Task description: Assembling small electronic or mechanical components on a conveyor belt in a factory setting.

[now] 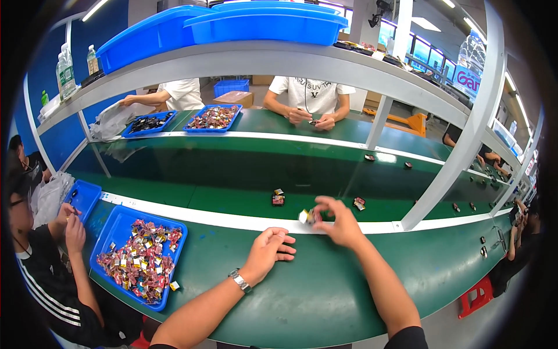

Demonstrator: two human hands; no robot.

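Observation:
My right hand (pixel 341 225) is over the white rail (pixel 250 220) between the bench and the green belt. At its thumb and fingertips is a small electronic part (pixel 306 217) with a white-and-yellow piece, blurred by motion. My left hand (pixel 270 253), a metal watch on its wrist, rests above the green bench top with its fingers loosely bent and apart, nothing visible in them. On the belt (pixel 232 198) beyond lie a small stack of dark red parts (pixel 278 198) and another red part (pixel 360 203).
To my left stands a blue tray (pixel 182 232) heaped with small red, white and yellow parts; one loose part (pixel 175 285) lies beside it. A co-worker (pixel 49 256) sits at far left, another (pixel 308 96) across the belt. A slanted white post (pixel 456 136) rises at right.

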